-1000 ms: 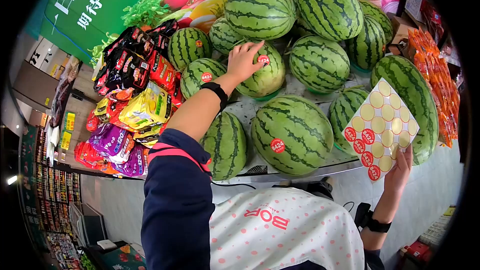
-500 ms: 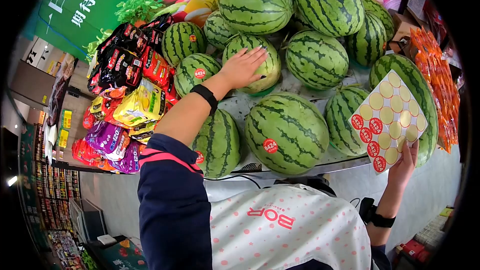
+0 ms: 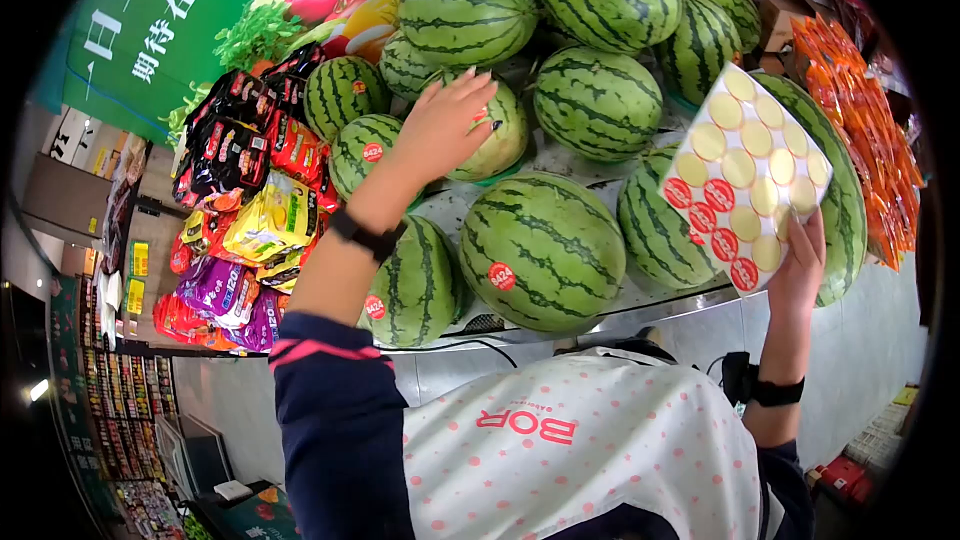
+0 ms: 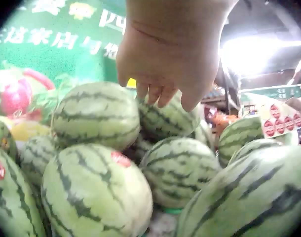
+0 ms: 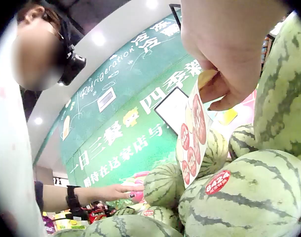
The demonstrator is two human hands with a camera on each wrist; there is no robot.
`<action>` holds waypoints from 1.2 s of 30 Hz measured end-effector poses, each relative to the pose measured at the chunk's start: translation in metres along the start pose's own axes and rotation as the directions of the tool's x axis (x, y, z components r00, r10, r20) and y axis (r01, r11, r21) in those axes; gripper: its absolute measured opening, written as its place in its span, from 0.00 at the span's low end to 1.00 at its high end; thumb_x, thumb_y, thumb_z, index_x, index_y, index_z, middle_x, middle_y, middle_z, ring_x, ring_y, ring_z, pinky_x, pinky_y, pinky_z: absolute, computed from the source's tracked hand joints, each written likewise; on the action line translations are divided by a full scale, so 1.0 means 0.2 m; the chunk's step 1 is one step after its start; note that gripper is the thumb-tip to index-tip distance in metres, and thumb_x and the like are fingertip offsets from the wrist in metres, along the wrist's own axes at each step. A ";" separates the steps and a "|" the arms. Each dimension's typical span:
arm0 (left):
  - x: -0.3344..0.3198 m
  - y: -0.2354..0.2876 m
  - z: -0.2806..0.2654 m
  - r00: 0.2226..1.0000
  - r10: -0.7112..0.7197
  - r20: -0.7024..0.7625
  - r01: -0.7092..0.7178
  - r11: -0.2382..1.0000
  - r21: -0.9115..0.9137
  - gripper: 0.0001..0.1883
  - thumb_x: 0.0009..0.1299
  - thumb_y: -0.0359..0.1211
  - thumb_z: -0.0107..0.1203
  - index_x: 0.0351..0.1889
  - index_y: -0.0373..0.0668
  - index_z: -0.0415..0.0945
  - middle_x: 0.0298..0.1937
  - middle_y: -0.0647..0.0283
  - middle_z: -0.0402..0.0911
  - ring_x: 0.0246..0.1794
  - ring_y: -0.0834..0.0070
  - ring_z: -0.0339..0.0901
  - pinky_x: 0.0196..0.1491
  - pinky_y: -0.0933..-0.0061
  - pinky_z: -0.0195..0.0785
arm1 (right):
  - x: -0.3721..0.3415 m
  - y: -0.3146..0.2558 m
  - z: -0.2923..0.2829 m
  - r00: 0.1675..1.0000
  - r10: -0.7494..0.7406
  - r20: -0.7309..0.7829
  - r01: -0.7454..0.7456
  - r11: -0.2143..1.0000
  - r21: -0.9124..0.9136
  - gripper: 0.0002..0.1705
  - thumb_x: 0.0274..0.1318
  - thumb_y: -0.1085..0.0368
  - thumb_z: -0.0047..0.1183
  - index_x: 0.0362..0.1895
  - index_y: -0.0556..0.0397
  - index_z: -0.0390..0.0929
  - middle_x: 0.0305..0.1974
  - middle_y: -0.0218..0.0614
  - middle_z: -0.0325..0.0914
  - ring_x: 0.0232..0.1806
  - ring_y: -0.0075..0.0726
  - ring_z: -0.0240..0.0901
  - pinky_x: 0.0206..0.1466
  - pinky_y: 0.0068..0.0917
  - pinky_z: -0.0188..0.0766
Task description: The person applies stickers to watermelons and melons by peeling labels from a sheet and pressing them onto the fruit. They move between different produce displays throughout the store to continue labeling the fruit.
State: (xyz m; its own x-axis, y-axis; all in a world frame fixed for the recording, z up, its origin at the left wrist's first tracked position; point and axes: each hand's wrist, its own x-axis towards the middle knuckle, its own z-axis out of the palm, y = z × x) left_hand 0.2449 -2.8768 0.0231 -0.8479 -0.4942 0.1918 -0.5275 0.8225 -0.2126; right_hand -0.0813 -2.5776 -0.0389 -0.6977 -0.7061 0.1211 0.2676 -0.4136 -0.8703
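Note:
My left hand (image 3: 440, 135), fingers stretched out, is over a pale green striped watermelon (image 3: 505, 140) that has a red round sticker (image 4: 121, 159) near its top. The left wrist view shows this hand above the melons with nothing in it. On the right, my right hand (image 3: 800, 250) pinches a sheet of round stickers (image 3: 757, 155) by its lower edge, thumb on the front. Several red "8424" stickers remain along one side of the sheet; its other circles are bare yellowish backing. The sheet overlaps a large watermelon (image 3: 845, 230) in the head view.
In front lies a big watermelon (image 3: 540, 250) with a red sticker, and another stickered watermelon (image 3: 410, 285) is left of it. More melons are piled behind. Bagged snacks (image 3: 270, 220) fill the stand's left side; orange packets (image 3: 860, 140) hang at the right. A green printed banner (image 3: 130, 30) stands behind.
My left hand went from bent fingers at the pale melon's sticker to lying flat over it, and now appears raised with fingers extended. The right hand keeps holding the sticker sheet, slightly shifted. The head view moved.

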 end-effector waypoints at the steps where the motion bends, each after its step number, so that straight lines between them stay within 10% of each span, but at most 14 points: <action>1: -0.02 0.06 -0.11 1.000 0.010 0.000 -0.010 1.000 -0.001 0.28 0.63 0.38 0.49 0.62 0.42 0.59 0.66 0.58 0.57 0.67 0.66 0.53 0.65 0.62 0.47 | 0.01 -0.02 0.06 1.000 0.010 0.012 -0.010 1.000 0.009 0.23 0.57 0.73 0.36 0.59 0.62 0.57 0.55 0.41 0.65 0.57 0.33 0.62 0.59 0.29 0.58; 3: -0.09 0.20 -0.28 0.997 0.075 0.029 -0.055 0.900 -0.432 0.28 0.60 0.34 0.53 0.61 0.43 0.61 0.66 0.59 0.59 0.67 0.66 0.53 0.64 0.65 0.49 | 0.04 -0.03 0.12 0.997 0.033 0.077 -0.035 0.999 0.031 0.23 0.57 0.73 0.36 0.58 0.62 0.57 0.55 0.42 0.65 0.56 0.34 0.64 0.58 0.29 0.60; 7: -0.20 0.58 -0.46 0.987 0.125 -0.098 -0.158 0.851 -0.501 0.30 0.57 0.28 0.55 0.60 0.43 0.62 0.66 0.57 0.59 0.65 0.64 0.57 0.63 0.66 0.51 | 0.10 -0.02 0.31 0.972 0.125 0.196 -0.160 0.972 0.171 0.24 0.58 0.72 0.36 0.59 0.64 0.55 0.56 0.48 0.64 0.56 0.37 0.65 0.58 0.30 0.63; 13: -0.12 0.81 -0.32 0.920 -0.268 -0.286 -0.004 0.723 -0.690 0.32 0.56 0.26 0.55 0.61 0.45 0.61 0.59 0.51 0.63 0.55 0.57 0.65 0.56 0.64 0.59 | 0.14 0.00 0.49 0.893 0.200 0.402 -0.312 0.921 0.235 0.24 0.58 0.72 0.36 0.59 0.63 0.56 0.56 0.48 0.64 0.54 0.38 0.68 0.55 0.31 0.67; 16: -0.10 0.82 -0.27 0.945 -0.323 -0.048 0.026 0.219 -0.975 0.31 0.58 0.15 0.46 0.62 0.42 0.61 0.49 0.64 0.66 0.43 0.81 0.70 0.42 0.84 0.67 | 0.13 0.02 0.49 0.859 0.228 0.458 -0.350 0.915 0.202 0.27 0.57 0.68 0.39 0.61 0.61 0.53 0.58 0.48 0.63 0.55 0.42 0.67 0.56 0.35 0.67; 19: -0.09 0.87 -0.31 0.914 -0.404 0.025 0.102 0.171 -0.980 0.27 0.57 0.16 0.48 0.56 0.42 0.69 0.49 0.63 0.66 0.36 0.83 0.70 0.37 0.86 0.65 | 0.13 0.12 0.40 0.748 0.241 0.618 -0.592 0.663 0.458 0.32 0.55 0.60 0.42 0.62 0.60 0.53 0.59 0.49 0.61 0.57 0.47 0.64 0.58 0.42 0.65; 23: -0.06 0.95 -0.27 0.890 -0.457 -0.018 0.146 0.320 -0.936 0.22 0.56 0.18 0.51 0.49 0.45 0.76 0.47 0.62 0.66 0.38 0.79 0.69 0.41 0.84 0.64 | 0.12 0.15 0.35 0.603 0.240 0.760 -0.639 0.716 0.281 0.44 0.36 0.64 0.48 0.63 0.59 0.50 0.60 0.49 0.59 0.59 0.50 0.61 0.60 0.44 0.62; 26: -0.03 1.02 -0.25 0.798 -0.419 -0.433 0.147 0.832 -0.535 0.20 0.52 0.26 0.59 0.44 0.55 0.79 0.58 0.58 0.64 0.60 0.57 0.56 0.61 0.60 0.48 | 0.12 0.11 0.35 0.571 0.311 0.759 -0.676 0.703 0.221 0.48 0.27 0.71 0.47 0.63 0.60 0.51 0.59 0.48 0.62 0.58 0.48 0.63 0.60 0.42 0.62; 36: 0.03 1.02 -0.24 0.817 -0.210 -0.537 -0.040 0.908 -0.416 0.13 0.51 0.33 0.61 0.36 0.60 0.82 0.48 0.76 0.74 0.58 0.64 0.60 0.58 0.50 0.48 | 0.13 0.13 0.24 0.584 0.272 0.765 -0.584 0.795 0.163 0.47 0.22 0.73 0.47 0.60 0.63 0.54 0.57 0.45 0.65 0.57 0.44 0.64 0.61 0.36 0.60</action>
State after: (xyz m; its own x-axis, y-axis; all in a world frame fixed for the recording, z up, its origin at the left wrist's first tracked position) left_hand 0.1341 -2.6990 0.0260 -0.5536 -0.4253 0.7160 -0.4231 0.8842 0.1981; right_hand -0.0607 -2.6328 -0.0351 0.1739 -0.9645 0.1989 0.7288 -0.0098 -0.6847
